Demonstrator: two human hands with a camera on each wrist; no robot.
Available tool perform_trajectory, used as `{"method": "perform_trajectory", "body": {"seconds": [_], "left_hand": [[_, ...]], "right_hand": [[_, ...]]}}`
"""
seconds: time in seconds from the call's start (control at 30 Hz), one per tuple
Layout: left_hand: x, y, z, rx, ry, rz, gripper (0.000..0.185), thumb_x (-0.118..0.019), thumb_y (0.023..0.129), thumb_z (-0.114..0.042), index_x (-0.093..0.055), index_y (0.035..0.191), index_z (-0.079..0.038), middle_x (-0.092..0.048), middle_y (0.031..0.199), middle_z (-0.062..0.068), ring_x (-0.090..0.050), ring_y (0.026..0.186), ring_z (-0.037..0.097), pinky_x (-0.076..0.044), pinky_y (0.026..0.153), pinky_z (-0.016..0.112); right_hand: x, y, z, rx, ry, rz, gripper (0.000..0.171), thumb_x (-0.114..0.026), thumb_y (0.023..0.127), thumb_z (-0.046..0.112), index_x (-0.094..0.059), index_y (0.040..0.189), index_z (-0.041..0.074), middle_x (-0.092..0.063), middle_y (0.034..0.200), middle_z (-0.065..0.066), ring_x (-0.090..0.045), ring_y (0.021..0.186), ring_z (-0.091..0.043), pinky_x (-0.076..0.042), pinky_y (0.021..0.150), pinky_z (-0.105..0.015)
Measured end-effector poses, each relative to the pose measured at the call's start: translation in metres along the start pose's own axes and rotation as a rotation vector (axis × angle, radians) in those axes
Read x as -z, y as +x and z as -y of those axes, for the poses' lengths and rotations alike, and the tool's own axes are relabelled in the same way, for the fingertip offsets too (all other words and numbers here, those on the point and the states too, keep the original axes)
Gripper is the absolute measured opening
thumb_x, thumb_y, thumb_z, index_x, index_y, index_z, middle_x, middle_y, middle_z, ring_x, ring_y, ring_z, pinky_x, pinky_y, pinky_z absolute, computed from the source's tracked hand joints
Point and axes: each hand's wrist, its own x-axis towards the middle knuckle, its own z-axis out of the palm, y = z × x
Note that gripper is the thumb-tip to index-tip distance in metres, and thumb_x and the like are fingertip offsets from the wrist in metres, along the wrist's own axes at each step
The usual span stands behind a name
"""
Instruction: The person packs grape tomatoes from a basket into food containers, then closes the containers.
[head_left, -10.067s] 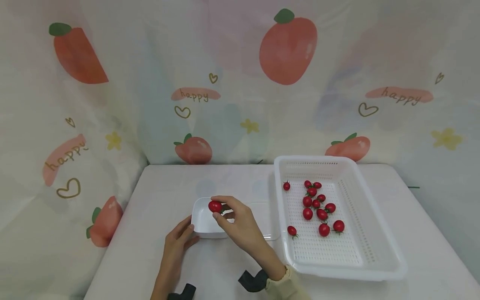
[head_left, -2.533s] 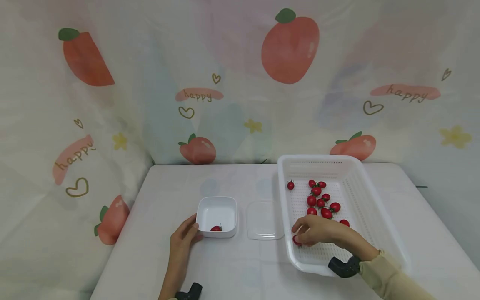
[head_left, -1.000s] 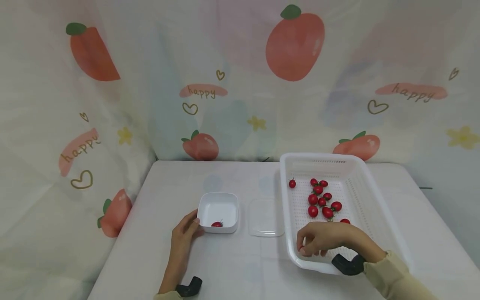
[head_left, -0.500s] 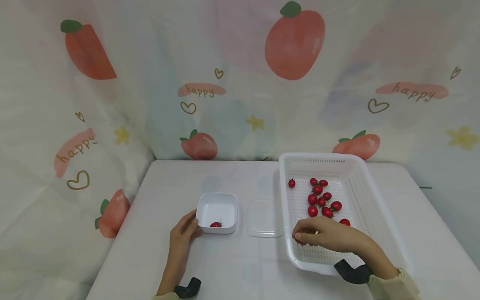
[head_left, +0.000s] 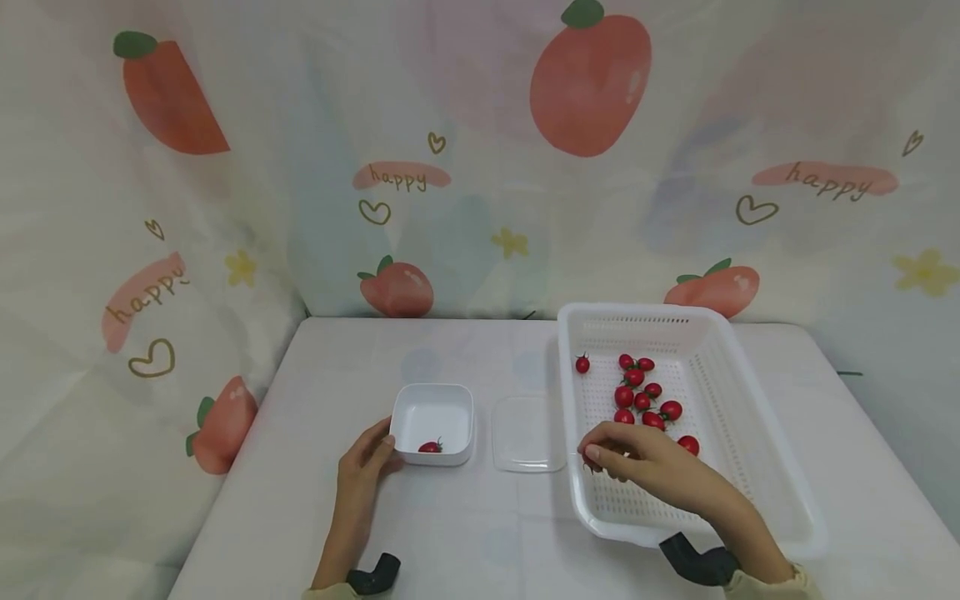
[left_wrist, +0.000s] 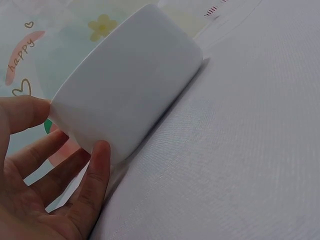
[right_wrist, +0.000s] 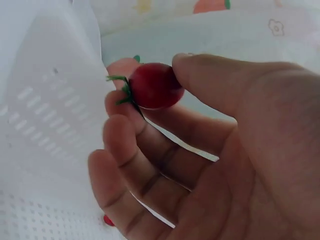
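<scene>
In the head view, my left hand (head_left: 363, 460) holds the left side of a small white square box (head_left: 433, 458). The left wrist view shows thumb and fingers at one corner of its wall. One cherry tomato (head_left: 431, 447) lies inside, near the front wall. Over the left part of a white perforated basket (head_left: 776, 467), my right hand (head_left: 656, 462) pinches another cherry tomato (right_wrist: 156, 86) between thumb and forefinger. Its green stem points away from the palm, and the other fingers are bent below it. Several more cherry tomatoes (head_left: 633, 378) lie on the basket floor.
A clear plastic lid (head_left: 529, 433) lies flat between the box and the basket. The white-covered table (head_left: 465, 533) meets a fruit-printed cloth backdrop (head_left: 465, 92) at the back and left. One lone tomato (head_left: 582, 364) sits by the basket's far left wall.
The tomato carried over the box earlier now lies in it. My right hand has since gripped another from the basket's near left and raised it slightly. The left hand stays at the box.
</scene>
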Motion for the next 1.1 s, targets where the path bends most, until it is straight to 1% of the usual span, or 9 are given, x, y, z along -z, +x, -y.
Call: {"method": "perform_trajectory", "body": {"seconds": [0.1, 0.23, 0.3, 0.4, 0.53, 0.7, 0.77, 0.9, 1.1], "left_hand": [[0.000, 0.000, 0.000, 0.001, 0.006, 0.002, 0.042, -0.062, 0.105, -0.035, -0.059, 0.146, -0.022, -0.057, 0.153, 0.001, -0.062, 0.129, 0.025, -0.059, 0.095, 0.020], [0.000, 0.000, -0.001, 0.004, 0.020, -0.001, 0.043, -0.062, 0.105, -0.036, -0.059, 0.146, -0.022, -0.057, 0.153, 0.001, -0.062, 0.128, 0.025, -0.059, 0.095, 0.020], [0.000, 0.000, -0.001, 0.002, 0.024, -0.002, 0.043, -0.062, 0.105, -0.037, -0.059, 0.146, -0.022, -0.057, 0.153, 0.001, -0.062, 0.128, 0.025, -0.059, 0.094, 0.019], [0.000, 0.000, -0.001, -0.002, 0.026, -0.005, 0.043, -0.061, 0.106, -0.036, -0.059, 0.146, -0.022, -0.057, 0.153, 0.001, -0.062, 0.128, 0.025, -0.059, 0.094, 0.019], [0.000, 0.000, -0.001, -0.001, 0.029, -0.007, 0.043, -0.061, 0.106, -0.036, -0.059, 0.146, -0.022, -0.057, 0.153, 0.001, -0.062, 0.128, 0.025, -0.059, 0.094, 0.019], [0.000, -0.001, -0.001, 0.003, 0.028, -0.007, 0.043, -0.061, 0.105, -0.037, -0.059, 0.146, -0.022, -0.057, 0.153, 0.001, -0.062, 0.127, 0.025, -0.059, 0.094, 0.020], [0.000, -0.001, -0.001, 0.005, 0.027, -0.004, 0.043, -0.061, 0.105, -0.037, -0.058, 0.146, -0.023, -0.057, 0.153, 0.001, -0.062, 0.127, 0.025, -0.059, 0.095, 0.020], [0.001, -0.001, -0.001, 0.005, 0.023, -0.001, 0.043, -0.061, 0.106, -0.037, -0.058, 0.146, -0.023, -0.057, 0.153, 0.001, -0.062, 0.127, 0.025, -0.059, 0.095, 0.020], [0.000, 0.000, -0.001, -0.001, 0.008, -0.001, 0.042, -0.061, 0.106, -0.034, -0.059, 0.146, -0.021, -0.058, 0.153, 0.000, -0.062, 0.128, 0.025, -0.059, 0.095, 0.020]], "right_hand": [[-0.005, 0.001, 0.003, -0.028, 0.042, -0.049, 0.025, -0.064, 0.104, 0.029, -0.070, 0.120, 0.011, -0.070, 0.103, -0.012, -0.066, 0.085, -0.023, -0.060, 0.069, -0.030], [-0.011, 0.004, 0.009, -0.077, 0.117, -0.100, 0.031, -0.065, 0.103, 0.030, -0.068, 0.124, 0.008, -0.071, 0.106, -0.013, -0.067, 0.085, -0.023, -0.061, 0.071, -0.032], [-0.014, 0.005, 0.011, -0.085, 0.158, -0.113, 0.032, -0.065, 0.103, 0.030, -0.068, 0.126, 0.007, -0.071, 0.108, -0.015, -0.068, 0.085, -0.024, -0.062, 0.072, -0.031], [-0.018, 0.006, 0.014, -0.092, 0.209, -0.110, 0.035, -0.066, 0.103, 0.029, -0.066, 0.129, 0.006, -0.070, 0.111, -0.019, -0.068, 0.085, -0.023, -0.062, 0.074, -0.032], [-0.023, 0.006, 0.016, -0.062, 0.263, -0.090, 0.034, -0.064, 0.104, 0.027, -0.064, 0.132, 0.008, -0.069, 0.113, -0.018, -0.069, 0.088, -0.024, -0.061, 0.079, -0.031], [-0.031, 0.007, 0.019, 0.025, 0.346, -0.063, 0.033, -0.062, 0.105, 0.020, -0.062, 0.135, 0.008, -0.070, 0.118, -0.011, -0.070, 0.094, -0.022, -0.062, 0.086, -0.030], [-0.034, 0.009, 0.021, 0.049, 0.379, -0.061, 0.033, -0.062, 0.105, 0.018, -0.061, 0.136, 0.008, -0.071, 0.119, -0.008, -0.071, 0.098, -0.024, -0.063, 0.088, -0.029], [-0.042, 0.012, 0.026, 0.074, 0.425, -0.065, 0.034, -0.061, 0.105, 0.016, -0.060, 0.138, 0.007, -0.072, 0.122, -0.005, -0.073, 0.102, -0.021, -0.062, 0.092, -0.027], [-0.055, 0.019, 0.030, 0.092, 0.495, -0.045, 0.035, -0.061, 0.105, 0.015, -0.059, 0.139, 0.005, -0.070, 0.125, -0.007, -0.072, 0.104, -0.018, -0.061, 0.095, -0.027]]}}
